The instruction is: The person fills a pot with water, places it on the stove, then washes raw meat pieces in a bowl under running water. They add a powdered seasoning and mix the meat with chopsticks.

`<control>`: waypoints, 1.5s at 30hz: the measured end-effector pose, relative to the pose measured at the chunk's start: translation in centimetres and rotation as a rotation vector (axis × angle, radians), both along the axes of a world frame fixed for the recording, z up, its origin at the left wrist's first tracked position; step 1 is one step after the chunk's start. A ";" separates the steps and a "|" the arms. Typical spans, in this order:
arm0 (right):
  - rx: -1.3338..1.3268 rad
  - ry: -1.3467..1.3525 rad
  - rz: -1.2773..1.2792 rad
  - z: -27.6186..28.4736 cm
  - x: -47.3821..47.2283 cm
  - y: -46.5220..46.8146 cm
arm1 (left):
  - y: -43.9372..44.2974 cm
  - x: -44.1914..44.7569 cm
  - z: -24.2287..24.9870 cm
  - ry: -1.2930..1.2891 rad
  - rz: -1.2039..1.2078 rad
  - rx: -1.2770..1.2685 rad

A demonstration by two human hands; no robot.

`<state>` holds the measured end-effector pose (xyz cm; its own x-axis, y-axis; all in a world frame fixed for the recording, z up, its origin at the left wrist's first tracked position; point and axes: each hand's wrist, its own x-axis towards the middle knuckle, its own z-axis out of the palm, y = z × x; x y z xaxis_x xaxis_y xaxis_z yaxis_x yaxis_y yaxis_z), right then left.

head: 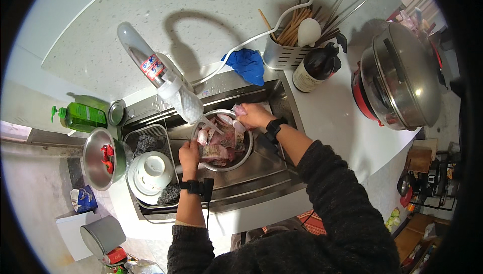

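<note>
A round metal bowl [247, 153] sits in the stainless steel sink [260, 176], holding cut pieces of raw fish [222, 143] with skin and pinkish flesh. My left hand [189, 156] grips the bowl's left rim; its fingertips are partly hidden. At the upper right rim, my right hand [257, 116] is closed around a pale pink piece of fish [239, 110]. Water runs into the bowl from the faucet [141, 57], whose spout end is wrapped in a white cover [185, 104].
Left in the sink, a wire drain basket [168, 138] holds white bowls [151, 172] and scouring pads [146, 144]. Beside it are a metal bowl with red peppers [99, 172] and a green soap bottle [85, 117]. Rightward stand a dark pump bottle [315, 68], utensil holder [285, 56] and steamer pot [403, 81].
</note>
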<state>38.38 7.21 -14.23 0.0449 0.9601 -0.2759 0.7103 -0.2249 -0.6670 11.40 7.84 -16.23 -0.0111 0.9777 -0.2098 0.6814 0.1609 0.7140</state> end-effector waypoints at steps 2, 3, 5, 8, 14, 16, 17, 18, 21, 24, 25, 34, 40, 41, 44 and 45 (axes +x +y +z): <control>-0.022 0.090 0.022 -1.1 -1.2 -0.2 | 0.4 0.2 -2.0 -0.041 0.048 0.070; -0.050 0.173 -0.002 -1.6 -1.8 -0.3 | 0.6 0.1 -3.0 -0.061 0.093 0.064; -0.096 0.335 -0.027 -2.4 -2.6 -0.4 | 0.9 0.5 -5.1 -0.099 0.197 0.052; -0.062 0.432 -0.003 -3.2 -3.7 -0.9 | 0.4 1.2 -7.5 -0.643 0.369 -0.176; -0.053 0.256 -0.034 -4.6 -3.5 -2.5 | -1.7 1.1 -7.1 -0.057 0.069 0.002; -0.071 0.058 0.032 -5.1 -3.1 -3.3 | -2.2 1.0 -6.1 0.190 -0.048 0.047; -0.038 0.032 -0.053 -5.4 -3.2 -3.9 | -2.4 1.2 -5.8 0.197 -0.137 0.046; -0.006 0.006 -0.138 -5.7 -3.4 -4.5 | -2.7 1.6 -5.5 0.216 -0.203 0.040; -0.098 -0.069 -0.285 -6.6 -3.3 -5.6 | -3.2 2.8 -5.3 0.313 -0.349 -0.041; -0.218 -0.039 -0.288 -7.3 -2.8 -6.1 | -3.4 3.8 -5.2 0.330 -0.377 -0.025; -0.245 -0.023 -0.286 -7.5 -2.6 -6.2 | -3.3 4.1 -5.1 0.305 -0.426 0.057; -0.112 -0.086 -0.241 -6.8 -3.2 -7.2 | -2.0 8.8 -5.6 0.529 -0.662 0.137; 0.149 -0.161 -0.143 -6.4 -3.6 -7.1 | 0.2 8.1 -6.6 0.584 -0.752 0.179; 0.163 -0.156 -0.132 -6.5 -3.6 -7.1 | 0.7 7.8 -6.7 0.607 -0.799 0.205; 0.179 -0.149 -0.123 -6.9 -3.7 -7.0 | 1.6 7.1 -7.1 0.707 -0.938 0.300; 0.164 -0.129 -0.123 -7.0 -3.7 -7.0 | 1.7 7.0 -7.2 0.674 -0.969 0.285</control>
<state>34.64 0.19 -21.18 0.1891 0.9767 -0.1014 0.7659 -0.2113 -0.6073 18.44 9.57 -23.42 0.7262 0.6513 -0.2200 0.6806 -0.7262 0.0967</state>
